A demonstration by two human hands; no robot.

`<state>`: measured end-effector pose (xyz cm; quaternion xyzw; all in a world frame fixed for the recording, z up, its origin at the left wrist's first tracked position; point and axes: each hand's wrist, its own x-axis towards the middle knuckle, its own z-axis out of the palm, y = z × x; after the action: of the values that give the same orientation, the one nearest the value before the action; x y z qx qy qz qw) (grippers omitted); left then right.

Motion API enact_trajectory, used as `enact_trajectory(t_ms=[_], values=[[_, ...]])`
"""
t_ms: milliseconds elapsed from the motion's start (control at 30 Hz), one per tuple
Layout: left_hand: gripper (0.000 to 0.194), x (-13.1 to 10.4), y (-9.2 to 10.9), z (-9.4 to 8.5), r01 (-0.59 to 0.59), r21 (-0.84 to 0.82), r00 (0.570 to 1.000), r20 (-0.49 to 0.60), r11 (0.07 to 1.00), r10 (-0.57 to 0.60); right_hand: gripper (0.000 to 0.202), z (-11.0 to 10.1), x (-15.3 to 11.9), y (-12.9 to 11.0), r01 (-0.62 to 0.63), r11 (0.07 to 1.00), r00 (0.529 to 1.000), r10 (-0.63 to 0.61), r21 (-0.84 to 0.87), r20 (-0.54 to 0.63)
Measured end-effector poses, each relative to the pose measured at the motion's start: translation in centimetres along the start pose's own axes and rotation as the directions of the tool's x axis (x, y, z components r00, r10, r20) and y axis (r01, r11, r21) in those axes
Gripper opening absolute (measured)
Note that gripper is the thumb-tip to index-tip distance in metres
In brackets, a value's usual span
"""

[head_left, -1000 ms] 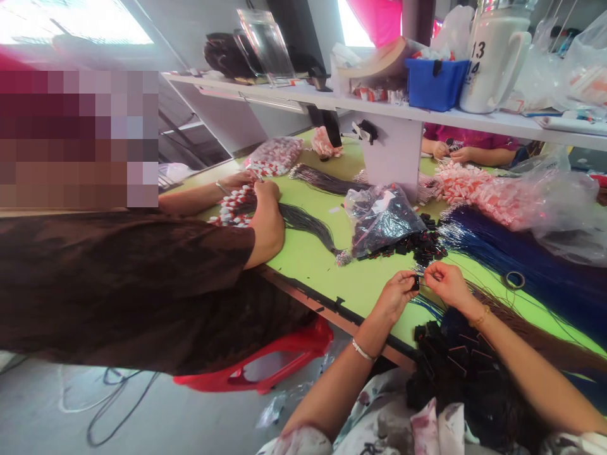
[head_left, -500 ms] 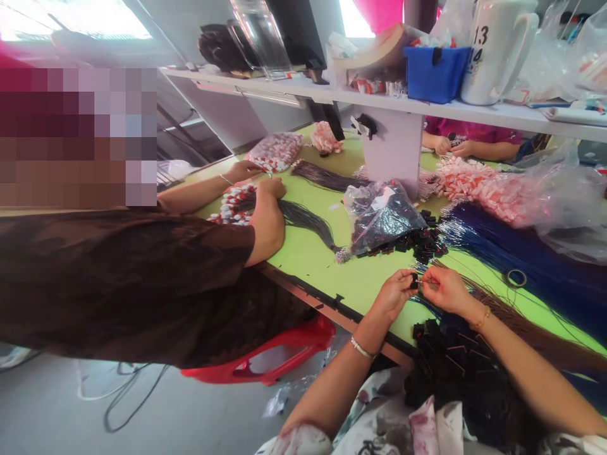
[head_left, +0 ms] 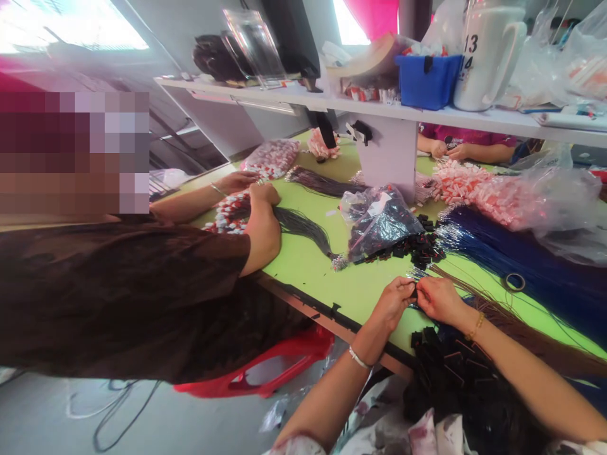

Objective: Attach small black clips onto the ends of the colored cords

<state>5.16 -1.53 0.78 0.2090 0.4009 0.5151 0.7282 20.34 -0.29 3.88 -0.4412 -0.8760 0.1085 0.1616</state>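
Just above the table's front edge, my left hand [head_left: 396,302] pinches a small black piece [head_left: 414,293] between thumb and fingertips. My right hand [head_left: 439,299] is closed right against it, pinching a thin cord that its fingers now hide. Loose blue and brown cords [head_left: 516,322] lie under and beside my right wrist. A dark heap of black pieces [head_left: 455,366] sits in front of me, below both hands. More small black pieces [head_left: 427,246] are piled on the table just beyond my fingers.
A plastic bag of black pieces [head_left: 382,224] stands behind the pile. Blue cords [head_left: 512,243], a tape ring [head_left: 514,282] and pale pink pieces [head_left: 478,186] lie right. A co-worker's arm [head_left: 265,230] reaches over the table on the left. A shelf [head_left: 379,109] spans the back.
My hands have drawn together, so the gap with a silver tip between the black piece and my right fingers is closed. The view has shifted slightly.
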Motion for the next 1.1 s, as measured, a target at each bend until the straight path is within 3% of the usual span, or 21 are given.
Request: enact_trajectory(t_ms=[167, 367, 500, 600, 667, 733, 800, 900, 1000, 1100], values=[[0.030, 0.1, 0.1, 0.0, -0.007, -0.030, 1.000, -0.017, 1.000, 0.007, 0.010, -0.2, -0.1, 0.2, -0.022, 0.988, 0.999, 0.030, 0.156, -0.044], [0.032, 0.0, -0.1, 0.1, -0.009, 0.004, 0.999, -0.036, 1.000, 0.010, 0.010, 0.2, -0.1, -0.2, -0.062, 0.980, 0.997, 0.069, 0.191, -0.033], [0.033, -0.2, 0.2, 0.1, 0.007, 0.010, 0.999, -0.035, 1.000, -0.006, 0.016, -0.7, 0.7, 1.3, -0.113, 0.949, 0.986, 0.143, 0.296, -0.084], [0.032, -0.3, 0.5, 0.0, 0.022, 0.011, 0.999, -0.027, 1.000, -0.021, 0.016, -2.1, 1.9, 3.8, -0.330, 0.924, 0.912, 0.366, 0.195, -0.188], [0.031, -0.3, 0.5, -0.1, 0.023, 0.016, 1.000, -0.022, 1.000, -0.022, 0.012, -2.7, 2.5, 5.4, -0.498, 0.867, 0.854, 0.493, 0.014, -0.168], [0.030, -0.3, 0.4, -0.2, 0.025, 0.020, 0.999, -0.025, 0.999, -0.024, 0.012, -2.8, 2.9, 6.4, -0.556, 0.830, 0.829, 0.550, -0.048, -0.105], [0.030, -0.2, 0.3, -0.2, 0.031, 0.022, 0.999, -0.026, 0.999, -0.030, 0.008, -2.5, 3.0, 6.6, -0.533, 0.846, 0.842, 0.534, 0.037, -0.082], [0.031, -0.3, 0.3, -0.2, 0.034, 0.017, 0.999, -0.027, 0.999, -0.033, 0.012, -1.8, 2.6, 5.8, -0.372, 0.866, 0.901, 0.424, 0.335, -0.096], [0.031, -0.4, 0.4, 0.2, 0.018, -0.009, 0.999, -0.031, 1.000, -0.018, 0.018, -1.2, 1.8, 4.7, -0.235, 0.766, 0.941, 0.334, 0.599, -0.059], [0.031, -0.4, 0.4, 0.8, 0.009, -0.052, 1.000, -0.017, 0.999, -0.009, 0.020, -0.9, 0.9, 3.7, -0.203, 0.660, 0.956, 0.294, 0.723, 0.000]])
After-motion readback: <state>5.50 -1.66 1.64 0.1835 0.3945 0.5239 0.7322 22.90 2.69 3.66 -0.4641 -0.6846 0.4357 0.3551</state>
